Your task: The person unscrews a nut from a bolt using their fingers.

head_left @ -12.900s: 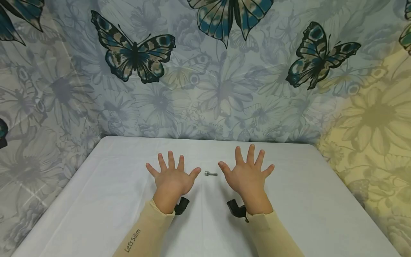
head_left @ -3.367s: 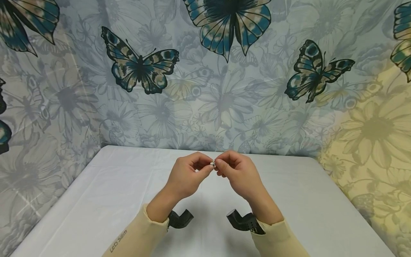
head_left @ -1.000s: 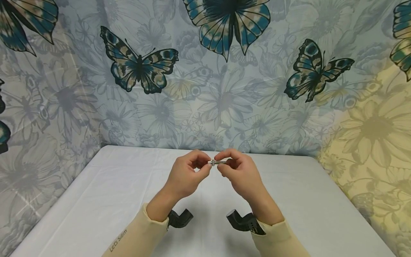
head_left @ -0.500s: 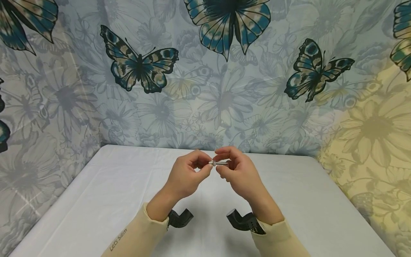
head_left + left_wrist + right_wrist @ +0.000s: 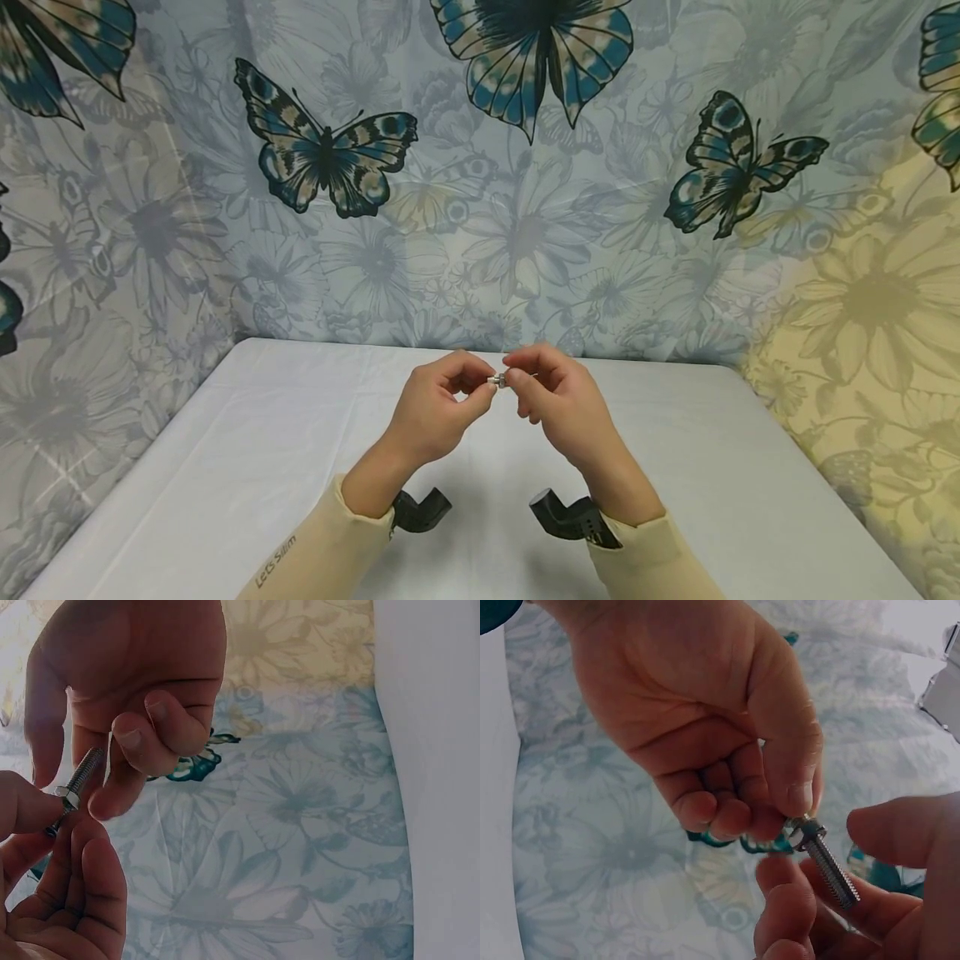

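A metal bolt with a hex nut on its shank is held above the table. My left hand pinches the bolt's head between thumb and fingers, which largely cover it. In the left wrist view the bolt's threaded shank points towards my right hand, its nut close to the left thumb. In the head view the right thumb hides most of the shank. The right wrist view shows the right hand's bent fingers around the bolt, with the thumb apart from it.
A white-covered table lies under the hands. Behind it hangs a flowered cloth with printed butterflies. Black wrist mounts show below both hands.
Both hands lay spread on either side of the bolt at first; later they lifted it. Over the last second my left grip stayed still while the right thumb and fingers shifted along the shank.
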### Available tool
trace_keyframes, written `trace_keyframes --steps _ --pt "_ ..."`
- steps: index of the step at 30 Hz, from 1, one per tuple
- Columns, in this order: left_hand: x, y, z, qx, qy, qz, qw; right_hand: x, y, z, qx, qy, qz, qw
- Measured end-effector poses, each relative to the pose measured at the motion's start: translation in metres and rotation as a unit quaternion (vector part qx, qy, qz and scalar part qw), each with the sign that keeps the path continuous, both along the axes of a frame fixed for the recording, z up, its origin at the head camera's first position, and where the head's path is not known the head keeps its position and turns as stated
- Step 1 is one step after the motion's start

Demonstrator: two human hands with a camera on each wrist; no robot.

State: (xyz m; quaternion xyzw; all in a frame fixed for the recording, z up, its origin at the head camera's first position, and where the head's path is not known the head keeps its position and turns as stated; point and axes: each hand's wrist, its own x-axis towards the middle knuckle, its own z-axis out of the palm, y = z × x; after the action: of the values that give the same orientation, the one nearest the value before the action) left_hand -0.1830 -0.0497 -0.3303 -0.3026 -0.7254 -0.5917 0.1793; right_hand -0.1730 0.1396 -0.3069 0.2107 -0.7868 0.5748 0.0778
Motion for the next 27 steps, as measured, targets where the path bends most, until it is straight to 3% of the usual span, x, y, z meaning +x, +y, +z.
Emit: trace_keyframes --steps 5,12,20,27 --pt "-0.0001 0.0004 -0.0007 -0.002 0.003 0.001 1.0 -0.0002 -0.0007 -0.0007 0.014 -0.002 0.0 0.9999" --pt "-0.0008 -0.0002 -0.0023 0.004 -0.001 0.001 1.0 0.0017 -0.0003 0.0008 -0.013 -0.007 -0.007 0.9999" --pt "-0.0001 0.0 -0.0025 -0.004 0.003 0.008 1.0 -0.0015 -0.0013 -0.0023 0.013 -0.015 0.011 0.9997" --pt "-0.0016 0.0001 -0.0028 -0.004 -0.002 0.0 1.0 -0.0003 -0.0019 -0.0016 0.002 -0.003 0.008 1.0"
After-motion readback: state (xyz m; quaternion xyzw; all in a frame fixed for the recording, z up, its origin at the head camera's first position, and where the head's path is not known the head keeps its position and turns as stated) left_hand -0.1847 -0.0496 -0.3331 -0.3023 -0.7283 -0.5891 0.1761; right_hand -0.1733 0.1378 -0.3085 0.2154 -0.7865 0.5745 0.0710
